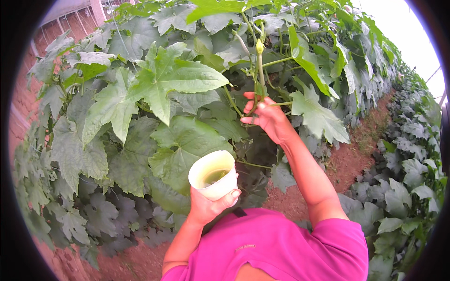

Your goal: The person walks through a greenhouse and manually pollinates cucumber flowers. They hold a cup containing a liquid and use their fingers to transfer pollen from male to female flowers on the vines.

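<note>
A white plastic cup (215, 191) with some greenish liquid at its bottom is held upright, slightly tilted, in my left hand (211, 207), in front of my chest. Further forward, my right hand (269, 117) reaches into a broad-leaved climbing vine, its fingers around a thin green stem or young fruit. Just above those fingers stands a slender young gourd-like fruit (261, 70) with a yellow-green flower bud (259, 47) at its upper end. Whether the fingertips press on the fruit or only on the stem beside it cannot be told. A large lobed leaf (168, 79) spreads to the left.
Dense vine foliage (133, 158) fills the front and left. A reddish soil path (348, 158) runs between this row and another row of plants (397, 196) on the right. A thin string (121, 37) hangs at the upper left, before a reddish-brown wall (75, 24).
</note>
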Demonstrator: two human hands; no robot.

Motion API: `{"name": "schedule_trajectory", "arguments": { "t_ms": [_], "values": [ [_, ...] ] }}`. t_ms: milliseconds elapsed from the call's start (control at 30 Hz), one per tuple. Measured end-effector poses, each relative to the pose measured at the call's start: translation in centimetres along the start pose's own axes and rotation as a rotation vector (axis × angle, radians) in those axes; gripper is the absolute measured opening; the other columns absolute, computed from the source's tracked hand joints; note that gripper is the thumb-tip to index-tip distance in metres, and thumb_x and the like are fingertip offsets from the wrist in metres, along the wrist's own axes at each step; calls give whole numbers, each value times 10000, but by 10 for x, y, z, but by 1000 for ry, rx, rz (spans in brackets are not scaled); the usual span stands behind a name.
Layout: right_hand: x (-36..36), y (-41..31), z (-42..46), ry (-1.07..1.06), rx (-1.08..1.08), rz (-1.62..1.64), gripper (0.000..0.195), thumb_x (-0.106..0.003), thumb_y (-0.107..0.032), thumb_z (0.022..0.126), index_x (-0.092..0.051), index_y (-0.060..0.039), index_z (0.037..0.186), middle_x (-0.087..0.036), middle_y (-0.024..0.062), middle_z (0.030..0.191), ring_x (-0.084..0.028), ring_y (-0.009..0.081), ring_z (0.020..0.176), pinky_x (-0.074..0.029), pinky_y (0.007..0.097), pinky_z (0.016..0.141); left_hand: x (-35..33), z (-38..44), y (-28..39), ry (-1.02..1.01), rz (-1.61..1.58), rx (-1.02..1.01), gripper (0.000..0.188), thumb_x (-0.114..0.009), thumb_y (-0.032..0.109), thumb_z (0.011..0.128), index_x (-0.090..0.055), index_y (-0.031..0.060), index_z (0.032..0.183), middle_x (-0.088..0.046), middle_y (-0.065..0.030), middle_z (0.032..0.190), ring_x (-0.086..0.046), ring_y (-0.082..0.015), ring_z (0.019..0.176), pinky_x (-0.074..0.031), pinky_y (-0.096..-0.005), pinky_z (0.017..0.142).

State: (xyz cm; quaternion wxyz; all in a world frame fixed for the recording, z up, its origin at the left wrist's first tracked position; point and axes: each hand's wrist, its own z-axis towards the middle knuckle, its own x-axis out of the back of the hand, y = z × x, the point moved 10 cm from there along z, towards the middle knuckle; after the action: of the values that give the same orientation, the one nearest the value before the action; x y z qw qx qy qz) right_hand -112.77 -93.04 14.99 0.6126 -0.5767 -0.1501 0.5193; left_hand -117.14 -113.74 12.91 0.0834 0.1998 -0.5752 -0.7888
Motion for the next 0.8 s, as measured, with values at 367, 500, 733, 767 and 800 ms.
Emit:
{"name": "schedule_trajectory", "arguments": {
  "t_ms": [367,500,733,767,800],
  "values": [
    [21,-29,-6,-59,-31,-209,384,-505,-394,894,-526,-19,973,-494,38,833,-518,147,807,-502,300,716,17,18,-4,43,99,-50,449,-777,97,690,-575,-35,1068,-638,-62,968,-597,-134,881,-480,-289,797],
    [11,-37,-12,-99,-106,-331,396,-516,-392,884,-534,-7,975,-494,45,839,-513,128,798,-499,284,719,19,28,-14,63,288,4,483,-779,126,693,-557,-24,1095,-638,-75,981,-600,-145,891,-483,-303,790],
    [15,-51,-16,-128,-305,-609,335,-515,-326,896,-543,-6,993,-506,52,890,-532,126,823,-495,275,749,29,43,-7,171,520,-23,462,-778,147,690,-556,-11,1064,-644,-116,953,-623,-187,865,-493,-318,779],
    [15,-50,-16,-137,-337,-657,332,-515,-324,895,-543,-8,994,-505,54,897,-533,128,828,-492,276,754,30,43,-2,194,550,-56,461,-779,141,688,-557,-10,1062,-644,-120,954,-626,-189,865,-493,-319,778],
    [15,-52,-15,-150,-352,-676,321,-516,-315,893,-544,-13,997,-500,56,918,-537,135,836,-484,277,766,30,45,3,210,581,-91,459,-779,135,686,-557,-9,1060,-645,-124,955,-628,-192,865,-494,-320,778]
  ]
}}
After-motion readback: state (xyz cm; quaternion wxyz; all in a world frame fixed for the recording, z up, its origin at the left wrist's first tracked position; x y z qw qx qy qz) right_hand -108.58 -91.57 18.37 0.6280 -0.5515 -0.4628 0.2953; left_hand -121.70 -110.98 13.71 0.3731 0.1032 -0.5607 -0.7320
